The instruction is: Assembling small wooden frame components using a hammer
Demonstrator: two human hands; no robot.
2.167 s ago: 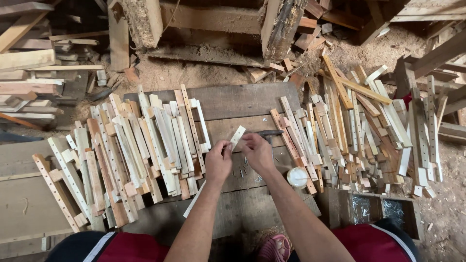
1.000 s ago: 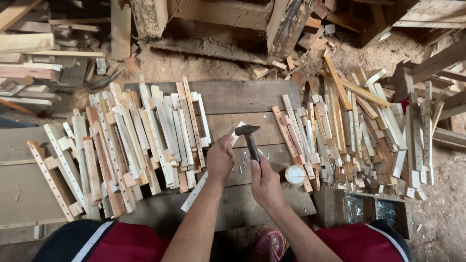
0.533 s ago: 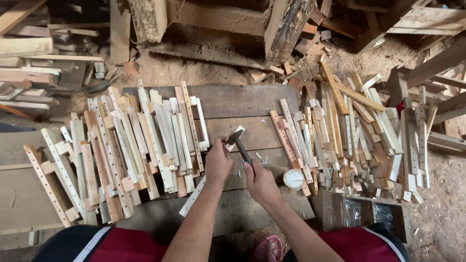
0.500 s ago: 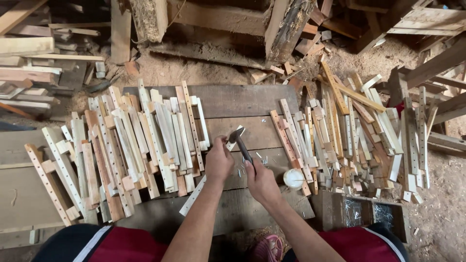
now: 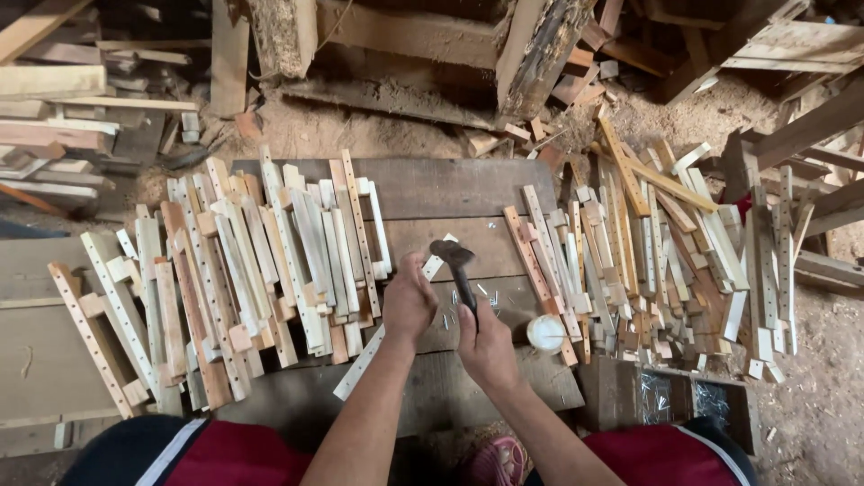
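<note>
Right hand [image 5: 487, 346] fingers gripping the hammer [image 5: 457, 266]; left hand [image 5: 408, 301] fingers pinching a pale wooden strip [image 5: 364, 366] on the plank [image 5: 450, 184].

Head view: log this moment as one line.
right hand: grips hammer, head raised | left hand: steadies pale wood strip on plank | white cup beside right hand
</note>
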